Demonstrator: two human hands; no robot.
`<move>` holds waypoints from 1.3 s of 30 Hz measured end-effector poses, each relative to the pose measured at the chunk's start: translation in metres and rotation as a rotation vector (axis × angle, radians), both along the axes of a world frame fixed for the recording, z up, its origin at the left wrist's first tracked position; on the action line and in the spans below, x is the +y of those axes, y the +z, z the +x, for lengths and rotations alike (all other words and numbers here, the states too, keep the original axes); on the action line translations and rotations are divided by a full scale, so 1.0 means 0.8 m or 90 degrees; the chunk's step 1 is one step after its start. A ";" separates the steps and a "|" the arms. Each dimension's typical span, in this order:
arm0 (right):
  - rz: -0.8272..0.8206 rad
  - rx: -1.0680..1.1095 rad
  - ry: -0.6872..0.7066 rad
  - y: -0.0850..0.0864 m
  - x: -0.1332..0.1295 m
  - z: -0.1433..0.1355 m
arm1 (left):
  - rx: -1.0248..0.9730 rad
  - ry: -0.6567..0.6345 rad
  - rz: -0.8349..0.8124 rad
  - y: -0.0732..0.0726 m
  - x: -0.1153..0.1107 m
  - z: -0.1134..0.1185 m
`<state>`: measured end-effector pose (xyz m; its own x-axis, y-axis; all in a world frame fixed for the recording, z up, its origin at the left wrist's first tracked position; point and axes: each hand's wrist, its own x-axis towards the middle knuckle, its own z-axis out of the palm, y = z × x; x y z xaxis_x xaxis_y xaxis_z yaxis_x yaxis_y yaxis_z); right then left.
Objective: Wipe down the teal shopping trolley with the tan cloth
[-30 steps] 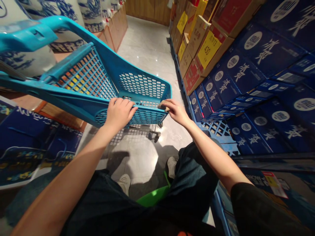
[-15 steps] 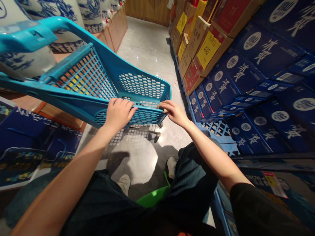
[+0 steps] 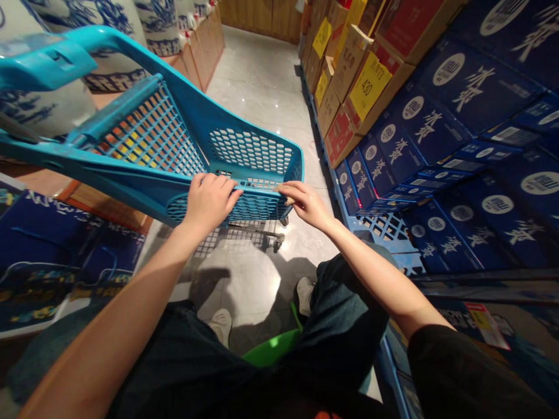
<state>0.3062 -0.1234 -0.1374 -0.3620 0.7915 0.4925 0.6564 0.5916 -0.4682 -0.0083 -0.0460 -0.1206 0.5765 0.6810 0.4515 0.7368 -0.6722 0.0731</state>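
Observation:
A blue plastic shopping cart (image 3: 187, 107) stands sideways in front of me, its handle at the left and its basket towards the middle. My left hand (image 3: 209, 201) grips the near rim of the basket, with the fingers folded over the top edge. Close to the front corner of the same rim is my right hand (image 3: 309, 205), its fingers bent over the edge and the thumb below them. The inside of the basket shows only in part; the near wall and my hands cover some of it.
Blue printed cartons (image 3: 441, 116) are stacked along the right on a blue plastic pallet (image 3: 393, 247). Brown boxes with yellow price signs (image 3: 370, 87) stand farther back. Blue-and-white jars (image 3: 109, 17) line the left. Something green (image 3: 273, 348) is beneath me, between my legs.
My right hand has slid slightly left along the rim. The left hand keeps its hold, and the cart has barely shifted in view.

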 end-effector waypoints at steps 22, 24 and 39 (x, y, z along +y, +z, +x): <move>-0.024 -0.003 -0.046 0.008 0.017 0.020 | 0.011 -0.014 0.012 0.004 0.000 -0.002; -0.019 -0.009 -0.079 0.009 0.020 0.023 | 0.015 -0.014 0.027 0.003 0.001 -0.002; -0.037 -0.001 -0.095 0.009 0.022 0.023 | -0.015 -0.019 0.021 0.001 0.002 -0.002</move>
<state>0.3245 -0.1057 -0.1302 -0.2390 0.8640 0.4432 0.7361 0.4589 -0.4976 -0.0097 -0.0446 -0.1197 0.5852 0.6485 0.4868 0.7148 -0.6960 0.0680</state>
